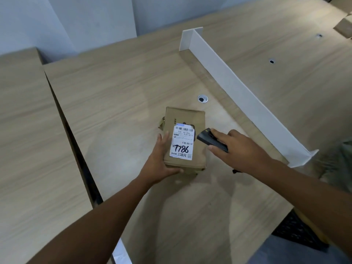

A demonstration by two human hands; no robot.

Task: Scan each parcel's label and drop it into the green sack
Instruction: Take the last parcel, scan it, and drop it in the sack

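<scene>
Our left hand (162,161) holds the parcel (185,118), fingers curled round it. Our right hand (240,149) wraps fingers round the black scanner (209,140), right of the label (182,143).

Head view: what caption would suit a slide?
Scanning a parcel: left hand holds it, right hand aims the scanner.

Light: soft, even, indoor, from overhead; brightness moderate; no hard glare; shadows faint and diffuse on the desk (114,101), pooling just below the parcel (185,119); label (182,143) bright, large digits crisp, small print soft; wide-angle bowing toward the edges; right margin smeared; overall focus slightly soft.
</scene>
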